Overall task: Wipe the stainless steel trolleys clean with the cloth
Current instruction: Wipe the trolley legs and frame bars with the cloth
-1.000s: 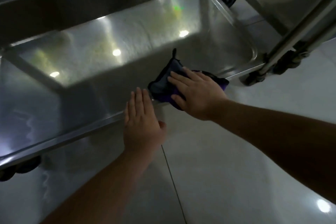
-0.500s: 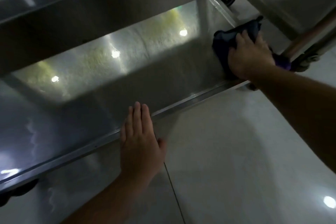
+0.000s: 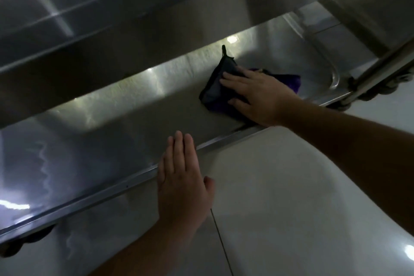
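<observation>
Where steel shelf point(image 3: 116, 105) reflects lights, pale tiled floor point(image 3: 291, 197)

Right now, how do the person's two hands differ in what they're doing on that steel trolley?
The right hand lies flat on the dark purple cloth, pressing it onto the lower shelf; the left hand holds nothing. The right hand reaches into the shelf, while the left hand lies over the shelf's front rim, its fingertips on the steel. Both hands are palm down with straight fingers.
</observation>
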A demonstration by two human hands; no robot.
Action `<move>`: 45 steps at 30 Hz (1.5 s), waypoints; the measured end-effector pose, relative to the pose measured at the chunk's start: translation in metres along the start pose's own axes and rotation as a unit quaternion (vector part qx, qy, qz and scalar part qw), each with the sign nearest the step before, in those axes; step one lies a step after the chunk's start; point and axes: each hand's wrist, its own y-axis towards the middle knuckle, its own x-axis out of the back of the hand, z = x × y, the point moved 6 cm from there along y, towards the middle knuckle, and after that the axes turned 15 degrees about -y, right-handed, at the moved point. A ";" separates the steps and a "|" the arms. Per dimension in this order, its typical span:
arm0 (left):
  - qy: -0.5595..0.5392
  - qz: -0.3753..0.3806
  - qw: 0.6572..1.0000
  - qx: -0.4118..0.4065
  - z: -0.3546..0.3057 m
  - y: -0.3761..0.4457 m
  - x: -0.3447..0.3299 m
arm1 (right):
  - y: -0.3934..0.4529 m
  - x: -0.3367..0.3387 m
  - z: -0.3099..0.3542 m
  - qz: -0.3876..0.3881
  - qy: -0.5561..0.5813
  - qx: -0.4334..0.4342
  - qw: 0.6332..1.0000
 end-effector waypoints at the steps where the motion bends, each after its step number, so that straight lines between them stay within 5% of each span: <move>1: -0.003 -0.001 1.000 -0.004 0.000 0.000 0.000 | -0.005 0.001 -0.014 -0.003 -0.004 -0.007 1.000; 6: -0.008 -0.003 1.000 -0.010 0.002 0.000 -0.002 | -0.021 0.007 -0.125 -0.006 0.013 -0.279 0.960; 10: -0.011 0.003 1.000 -0.013 0.001 0.001 -0.002 | -0.006 0.009 -0.109 0.013 0.040 -0.366 0.930; 14: -0.006 0.023 1.000 -0.012 0.000 0.002 -0.002 | 0.027 0.014 -0.020 0.011 0.066 -0.322 0.944; 18: 0.000 0.053 0.999 -0.003 0.000 0.002 -0.004 | 0.063 0.013 0.088 -0.001 0.067 -0.158 0.985; 22: -0.029 0.085 0.996 -0.006 0.002 0.000 -0.002 | 0.071 0.014 0.101 0.009 0.040 -0.064 0.997; 28: -0.111 0.145 0.983 -0.015 0.026 0.014 0.034 | 0.025 0.012 0.003 -0.024 0.041 -0.270 0.962; 35: 0.042 0.117 0.987 0.104 0.221 -0.024 0.123 | 0.029 0.011 0.012 0.035 0.048 -0.352 0.934; 41: 0.019 0.108 0.989 0.096 0.259 -0.048 0.103 | 0.070 0.012 0.113 0.032 0.056 -0.357 0.932; 45: 0.020 0.100 0.990 0.102 0.261 -0.049 0.099 | 0.111 0.012 0.248 0.016 0.052 -0.248 0.967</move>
